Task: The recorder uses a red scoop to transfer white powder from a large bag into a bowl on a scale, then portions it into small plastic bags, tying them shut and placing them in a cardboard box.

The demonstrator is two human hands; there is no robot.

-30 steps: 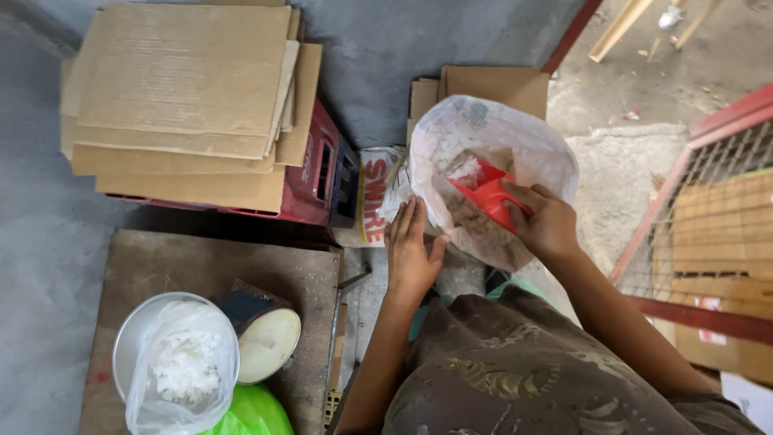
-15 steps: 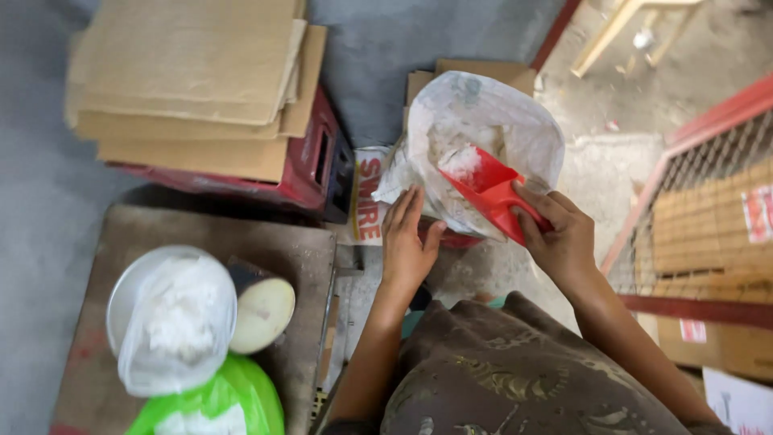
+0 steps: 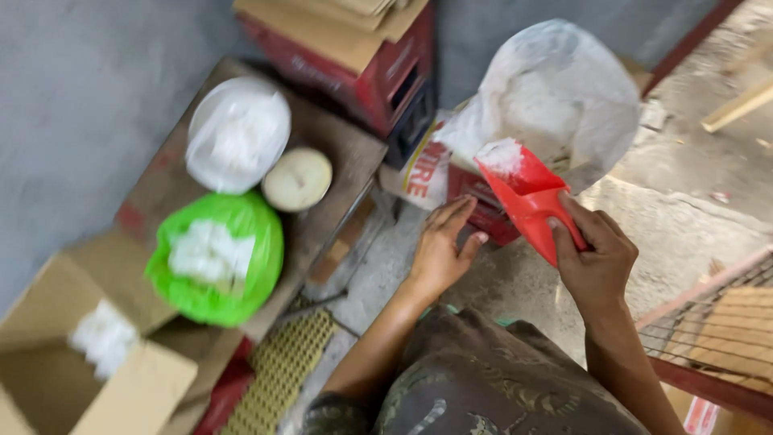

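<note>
My right hand (image 3: 594,259) grips a red plastic scoop (image 3: 527,197) with white powder heaped at its front end. The scoop is outside and just below the mouth of a large translucent white bag (image 3: 555,101) that holds more white powder. My left hand (image 3: 441,246) is open, fingers spread, just left of the scoop and below the bag, holding nothing.
A low wooden board (image 3: 338,153) at the left carries a white bag in a bowl (image 3: 237,133), a round pale lid (image 3: 297,179) and a green bag of white lumps (image 3: 213,258). A cardboard box (image 3: 88,362) sits bottom left. Red crate (image 3: 378,80) with stacked cardboard behind. Wire rack (image 3: 717,330) right.
The scoop has come out of the big bag loaded with powder. My left hand has let go of the bag's edge. The view has swung left and down.
</note>
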